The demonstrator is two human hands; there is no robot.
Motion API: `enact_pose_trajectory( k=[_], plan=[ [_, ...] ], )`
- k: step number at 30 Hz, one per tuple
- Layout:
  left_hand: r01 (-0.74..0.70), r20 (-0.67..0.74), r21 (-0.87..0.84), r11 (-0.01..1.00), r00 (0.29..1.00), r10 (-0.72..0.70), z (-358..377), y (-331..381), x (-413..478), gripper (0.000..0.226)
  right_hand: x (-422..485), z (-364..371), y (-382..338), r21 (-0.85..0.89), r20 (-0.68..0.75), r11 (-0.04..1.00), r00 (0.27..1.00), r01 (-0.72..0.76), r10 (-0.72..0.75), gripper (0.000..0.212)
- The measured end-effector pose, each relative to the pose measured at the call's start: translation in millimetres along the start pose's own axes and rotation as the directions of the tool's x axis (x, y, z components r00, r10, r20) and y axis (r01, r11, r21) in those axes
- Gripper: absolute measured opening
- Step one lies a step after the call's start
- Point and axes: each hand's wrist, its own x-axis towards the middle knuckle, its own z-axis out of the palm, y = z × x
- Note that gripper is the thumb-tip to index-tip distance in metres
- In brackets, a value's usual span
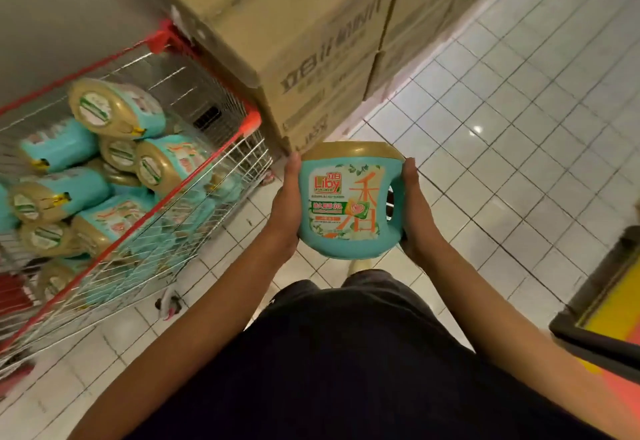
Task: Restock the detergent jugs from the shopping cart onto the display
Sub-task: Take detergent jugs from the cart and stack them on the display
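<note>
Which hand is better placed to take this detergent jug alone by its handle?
The right hand, probably. The jug has its handle on that side, and the right hand lies against it. The left hand holds the plain side, next to the shopping cart.

Teal jug (349,204) upright; others (114,107) piled in cart (251,122).
</note>
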Motion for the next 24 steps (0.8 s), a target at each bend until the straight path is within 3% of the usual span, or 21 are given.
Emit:
enact_pose_trajectory(
  k=[7,11,17,24],
  plan=[
    [0.035,0.096,0.136,0.99,0.994,-0.048,141,4,55,0.077,24,-135,-29,0.096,-0.101,0.995,0.995,0.027,-0.018,0.066],
    [0.046,0.153,0.217,0.975,0.985,-0.08,195,17,86,0.076,36,-181,-39,0.179,-0.169,0.983,0.986,0.032,-0.001,0.093],
    [0.09,0.22,0.355,0.93,0.959,-0.177,262,39,148,0.077,73,-230,-57,0.294,-0.288,0.954,0.957,0.058,0.03,0.063],
    [0.111,0.311,0.405,0.908,0.917,-0.25,325,93,244,0.079,140,-265,-128,0.335,-0.418,0.94,0.904,0.067,0.085,0.061]
  ],
)
